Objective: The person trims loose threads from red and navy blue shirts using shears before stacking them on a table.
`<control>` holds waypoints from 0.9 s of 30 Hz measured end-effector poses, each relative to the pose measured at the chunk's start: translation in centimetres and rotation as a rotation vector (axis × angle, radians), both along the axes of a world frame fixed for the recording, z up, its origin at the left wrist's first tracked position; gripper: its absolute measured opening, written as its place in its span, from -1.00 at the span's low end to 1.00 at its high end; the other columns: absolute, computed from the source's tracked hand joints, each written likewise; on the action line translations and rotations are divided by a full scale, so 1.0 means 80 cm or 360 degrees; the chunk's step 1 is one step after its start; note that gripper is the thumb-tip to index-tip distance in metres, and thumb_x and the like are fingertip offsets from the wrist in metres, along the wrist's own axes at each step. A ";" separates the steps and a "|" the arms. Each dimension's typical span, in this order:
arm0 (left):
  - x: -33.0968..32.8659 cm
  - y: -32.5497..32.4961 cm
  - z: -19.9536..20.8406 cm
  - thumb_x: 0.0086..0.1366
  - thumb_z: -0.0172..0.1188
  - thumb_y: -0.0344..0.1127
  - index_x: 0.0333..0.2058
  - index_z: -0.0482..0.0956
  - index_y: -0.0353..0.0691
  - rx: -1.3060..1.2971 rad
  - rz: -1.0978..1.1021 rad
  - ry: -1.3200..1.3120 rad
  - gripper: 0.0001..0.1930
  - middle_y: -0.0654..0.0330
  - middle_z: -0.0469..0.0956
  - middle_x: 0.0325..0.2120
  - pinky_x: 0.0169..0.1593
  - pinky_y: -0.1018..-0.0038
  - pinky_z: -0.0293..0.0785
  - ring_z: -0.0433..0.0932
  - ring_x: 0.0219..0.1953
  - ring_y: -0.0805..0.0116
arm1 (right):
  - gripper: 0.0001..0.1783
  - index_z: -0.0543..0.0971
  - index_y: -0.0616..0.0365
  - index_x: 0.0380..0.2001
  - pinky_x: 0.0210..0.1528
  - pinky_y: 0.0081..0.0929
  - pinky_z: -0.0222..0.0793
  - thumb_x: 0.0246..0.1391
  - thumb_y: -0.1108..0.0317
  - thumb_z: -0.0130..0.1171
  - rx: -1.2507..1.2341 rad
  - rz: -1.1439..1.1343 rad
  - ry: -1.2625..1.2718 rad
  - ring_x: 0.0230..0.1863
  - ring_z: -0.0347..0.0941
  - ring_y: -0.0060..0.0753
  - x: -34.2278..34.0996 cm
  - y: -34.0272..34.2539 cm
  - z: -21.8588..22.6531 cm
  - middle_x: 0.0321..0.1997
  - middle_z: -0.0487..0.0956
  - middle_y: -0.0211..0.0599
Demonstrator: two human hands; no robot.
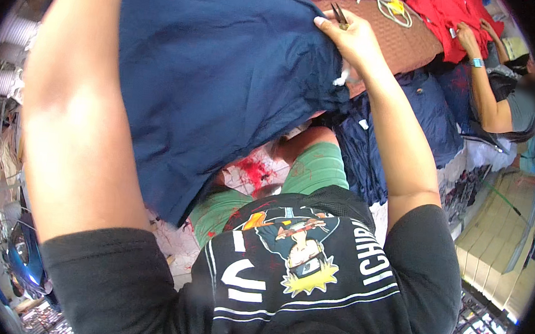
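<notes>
Blue garment (217,81) hangs raised before the person, filling the view from 10 to 1 o'clock. The right hand (351,38) pinches its upper edge, fingers closed on cloth, small snips (339,14) held there too. The left hand is out of view; only its arm rises at 9 o'clock. Red cloth (446,18) lies at 1 o'clock, where another person's hand (468,39) touches it.

The left hand is cut off by the top edge, hidden beyond the navy garment (217,81).
</notes>
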State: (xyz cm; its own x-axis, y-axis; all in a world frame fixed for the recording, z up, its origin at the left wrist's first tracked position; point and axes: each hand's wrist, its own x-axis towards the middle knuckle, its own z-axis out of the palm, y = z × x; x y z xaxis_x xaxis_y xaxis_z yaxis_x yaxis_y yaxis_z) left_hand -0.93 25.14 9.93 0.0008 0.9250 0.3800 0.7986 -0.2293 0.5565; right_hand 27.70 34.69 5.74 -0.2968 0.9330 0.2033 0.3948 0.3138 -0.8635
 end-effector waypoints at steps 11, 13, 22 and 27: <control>0.228 -0.199 0.017 0.32 0.05 -0.02 0.23 0.02 -0.49 -0.0837 -0.1869 -0.1878 -0.26 -0.24 0.04 0.23 0.26 0.15 0.13 0.16 0.25 -0.12 | -0.70 0.59 0.22 -0.12 -0.68 -0.76 -0.20 0.15 0.26 0.18 -0.0143 -0.0299 0.0687 -0.74 -0.04 -0.90 0.126 0.009 -0.049 -0.38 0.62 -0.39; 0.263 -0.221 0.029 0.32 0.05 -0.01 0.24 0.01 -0.50 -0.0953 -0.2074 -0.2388 -0.25 -0.26 0.02 0.24 0.27 0.14 0.12 0.15 0.26 -0.14 | -0.72 0.60 0.19 -0.13 -0.67 -0.77 -0.14 0.18 0.27 0.14 -0.0160 -0.0344 0.0622 -0.70 0.03 -0.90 0.133 -0.007 -0.059 -0.35 0.63 -0.44; 0.249 -0.244 0.055 0.31 0.08 0.00 0.27 -0.04 -0.53 -0.0916 -0.2294 -0.2862 -0.18 -0.31 -0.04 0.29 0.32 0.11 0.09 0.11 0.30 -0.19 | -0.64 0.58 0.06 -0.07 -0.02 -0.42 0.41 0.02 0.53 0.09 0.0211 0.0139 -0.0306 -0.12 0.55 -0.29 0.132 -0.060 -0.107 -0.16 0.61 -0.18; 0.198 -0.165 -0.022 0.13 0.27 -0.22 0.04 0.46 -0.36 -0.0495 -0.1801 -0.1172 -0.48 -0.07 0.49 -0.01 0.09 0.25 0.39 0.47 0.02 0.03 | -0.59 0.61 0.03 -0.15 -0.10 -0.47 0.42 -0.12 0.59 0.06 0.0238 0.0110 -0.0253 -0.18 0.52 -0.32 0.105 -0.081 -0.098 -0.22 0.57 -0.22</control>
